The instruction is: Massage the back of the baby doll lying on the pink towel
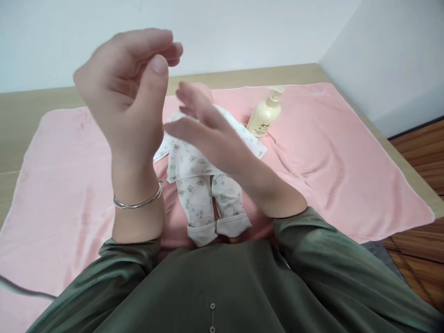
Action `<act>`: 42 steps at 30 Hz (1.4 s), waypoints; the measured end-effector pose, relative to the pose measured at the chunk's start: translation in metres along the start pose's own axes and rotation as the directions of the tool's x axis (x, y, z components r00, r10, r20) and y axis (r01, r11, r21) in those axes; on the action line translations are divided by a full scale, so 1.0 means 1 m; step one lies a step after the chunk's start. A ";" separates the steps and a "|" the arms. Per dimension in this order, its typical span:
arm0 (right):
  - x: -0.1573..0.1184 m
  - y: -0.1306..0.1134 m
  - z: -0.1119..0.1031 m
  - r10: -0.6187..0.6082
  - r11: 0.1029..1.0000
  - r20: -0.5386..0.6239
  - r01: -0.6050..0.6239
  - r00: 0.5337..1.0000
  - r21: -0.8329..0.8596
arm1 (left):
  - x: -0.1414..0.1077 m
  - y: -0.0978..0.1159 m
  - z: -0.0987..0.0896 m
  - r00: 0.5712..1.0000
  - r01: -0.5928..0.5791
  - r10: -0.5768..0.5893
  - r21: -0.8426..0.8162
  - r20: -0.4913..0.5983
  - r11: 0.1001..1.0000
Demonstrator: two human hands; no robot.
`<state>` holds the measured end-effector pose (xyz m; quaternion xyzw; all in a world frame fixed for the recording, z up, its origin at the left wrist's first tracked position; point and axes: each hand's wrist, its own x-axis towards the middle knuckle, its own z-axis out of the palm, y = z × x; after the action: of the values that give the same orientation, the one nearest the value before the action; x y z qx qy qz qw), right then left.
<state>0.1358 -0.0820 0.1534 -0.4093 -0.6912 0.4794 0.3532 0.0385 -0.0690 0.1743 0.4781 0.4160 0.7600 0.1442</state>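
Zero things visibly held as my left hand (123, 92) loosely curls its fingers and my right hand (210, 127) parts thumb from fingers, while the doll (192, 167) at twelve o'clock looks light, soft-clothed, best grasped around its middle.

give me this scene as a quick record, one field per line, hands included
left hand: held up, fingers curled, nothing visible in it; bracelet on wrist
right hand: fingers extended, contact with left hand unclear
figure: doll-like, in printed top and trousers, cuffs turned up, head partly hidden
bottle: pale yellow, pump top, right of figure
surface: pink blanket on wooden table
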 end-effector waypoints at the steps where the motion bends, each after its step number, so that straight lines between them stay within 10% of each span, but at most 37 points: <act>1: -0.001 -0.002 -0.008 -0.052 0.999 -0.038 0.052 0.998 0.003 | 0.002 -0.006 -0.001 1.000 0.016 -0.016 -0.010 0.013 1.000; 5: 0.002 -0.008 -0.037 -0.258 0.960 -0.396 0.187 0.881 -0.209 | 0.005 -0.025 -0.002 0.933 0.309 -0.261 -0.177 0.249 0.934; 9: 0.005 -0.007 -0.071 -0.450 0.867 -0.572 0.184 0.686 -0.463 | -0.010 -0.040 0.005 0.727 0.654 -0.501 -0.252 0.470 0.713; 15: 0.000 -0.003 -0.115 -0.533 0.838 -0.483 0.353 0.695 -0.416 | -0.018 -0.054 0.019 0.144 0.973 -0.785 -0.229 0.602 0.003; 17: -0.004 -0.002 -0.119 -0.550 0.834 -0.534 0.394 0.641 -0.386 | -0.018 -0.050 0.018 0.035 0.950 -0.819 -0.274 0.573 -0.151; 23: -0.018 0.001 -0.137 -0.418 0.908 -0.673 0.301 0.610 -0.290 | -0.025 -0.040 0.013 0.117 0.864 -0.831 -0.468 0.544 -0.185; 27: -0.011 0.012 -0.154 -0.360 0.932 -0.731 0.182 0.580 -0.314 | -0.025 -0.051 0.029 0.072 0.880 -0.908 -0.455 0.413 -0.138; 31: 0.013 0.030 -0.155 -0.248 0.824 -0.619 -0.174 0.746 -0.539 | -0.015 -0.061 0.062 0.096 0.927 -0.919 -0.371 0.382 -0.057; 35: 0.040 0.047 -0.144 -0.168 0.635 -0.418 -0.226 0.893 -0.738 | -0.004 -0.062 0.095 0.151 0.937 -0.846 -0.348 0.511 -0.043; 42: 0.062 0.070 -0.127 -0.060 0.512 -0.433 -0.344 0.899 -0.787 | -0.008 -0.064 0.127 0.060 0.878 -0.703 -0.372 0.708 -0.301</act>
<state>0.2377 0.0360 0.1293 -0.6754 -0.7090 0.0129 0.2025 0.1384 0.0276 0.1454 0.0096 0.2210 0.4786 0.8497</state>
